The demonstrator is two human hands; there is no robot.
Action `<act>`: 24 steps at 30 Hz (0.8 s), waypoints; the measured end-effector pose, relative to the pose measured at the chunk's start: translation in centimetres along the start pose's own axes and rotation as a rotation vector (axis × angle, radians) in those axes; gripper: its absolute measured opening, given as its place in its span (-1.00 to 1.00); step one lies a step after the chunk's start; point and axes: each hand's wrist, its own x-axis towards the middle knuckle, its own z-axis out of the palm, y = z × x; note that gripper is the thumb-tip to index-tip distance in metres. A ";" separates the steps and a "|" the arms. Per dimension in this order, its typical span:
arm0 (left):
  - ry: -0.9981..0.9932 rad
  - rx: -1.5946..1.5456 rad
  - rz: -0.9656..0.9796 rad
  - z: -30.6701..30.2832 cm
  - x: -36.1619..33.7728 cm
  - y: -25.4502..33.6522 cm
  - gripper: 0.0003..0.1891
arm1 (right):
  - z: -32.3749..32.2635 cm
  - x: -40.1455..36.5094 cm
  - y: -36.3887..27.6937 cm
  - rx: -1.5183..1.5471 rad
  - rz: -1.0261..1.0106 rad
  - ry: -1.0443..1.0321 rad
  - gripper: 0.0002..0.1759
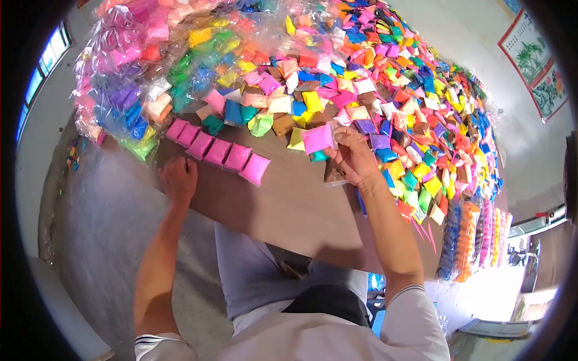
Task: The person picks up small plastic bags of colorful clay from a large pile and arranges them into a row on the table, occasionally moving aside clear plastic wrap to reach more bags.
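Between the thumb and fingers of my right hand (355,157) is a pink packet (318,138), held above the brown table (289,204) at the near edge of the pile. A brown packet (335,172) lies just under that hand. My left hand (179,179) is closed near the table's left edge, below the left end of a row of pink packets (218,151); whether anything is in its fingers is hidden. The row's packets lie side by side, slanting down to the right.
A large heap of colourful packets (373,78) covers the far side of the table. Clear bags of packets (126,78) are stacked at the left. Long packed strips (468,240) stand at the right corner. Framed pictures (533,63) hang on the wall.
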 end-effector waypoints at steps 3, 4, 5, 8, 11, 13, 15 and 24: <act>-0.019 -0.007 -0.009 0.0 0.1 0.0 -0.74 | -1.2 -0.9 1.0 -0.073 0.016 -0.077 -0.91; -0.004 -0.006 -0.002 -0.2 0.1 0.0 -0.74 | -1.7 -1.1 1.5 -0.101 0.029 -0.065 -0.92; 0.009 -0.006 0.006 -0.3 0.0 0.1 -0.74 | -2.4 -1.4 2.0 -0.150 0.036 -0.044 -0.93; -0.074 -0.023 -0.031 -0.8 0.2 0.2 -0.75 | -2.2 -2.7 2.8 -0.367 0.014 0.000 -0.93; -0.036 0.011 -0.002 -1.3 0.3 0.5 -0.76 | -0.7 -3.7 3.4 -0.637 -0.125 -0.069 -0.94; -0.028 -0.001 -0.001 -1.3 0.3 0.5 -0.76 | 0.0 -4.1 4.5 -0.791 -0.168 -0.090 -0.96; -0.025 -0.011 -0.003 -1.2 0.2 0.5 -0.76 | 1.0 -4.6 5.2 -1.059 -0.318 -0.158 -0.94; -0.039 -0.021 -0.004 -1.2 0.3 0.3 -0.75 | 3.6 -7.2 7.2 -1.300 -0.649 -0.086 -0.78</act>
